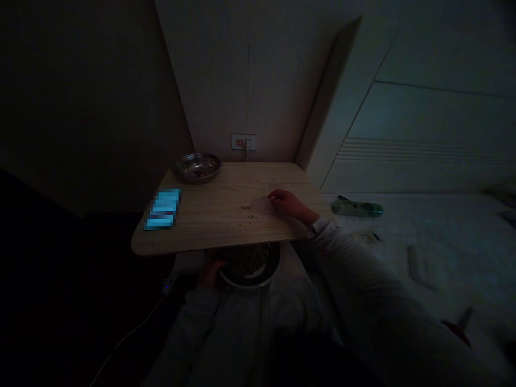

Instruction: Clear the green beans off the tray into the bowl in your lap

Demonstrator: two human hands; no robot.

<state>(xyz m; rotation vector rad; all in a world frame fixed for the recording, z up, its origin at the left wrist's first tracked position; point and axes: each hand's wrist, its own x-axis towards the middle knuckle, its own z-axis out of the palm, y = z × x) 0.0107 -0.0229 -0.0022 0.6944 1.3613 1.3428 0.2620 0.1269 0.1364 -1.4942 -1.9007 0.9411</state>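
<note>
The room is dim. My right hand point(284, 204) rests on a small wooden table point(201, 236), fingers bunched over scattered small dark bits point(248, 215); whether it pinches any I cannot tell. My left hand point(212, 271) grips the left rim of a round bowl point(264, 277) filled with small greenish pieces, held just under the table's near edge, partly hidden by it.
A metal dish point(197, 166) stands at the table's back left. A lit phone point(163, 209) lies on its left side. A wall socket point(243, 142) is behind. A green object point(357, 208) and small items lie on the pale surface at right. A cable point(129, 336) runs down left.
</note>
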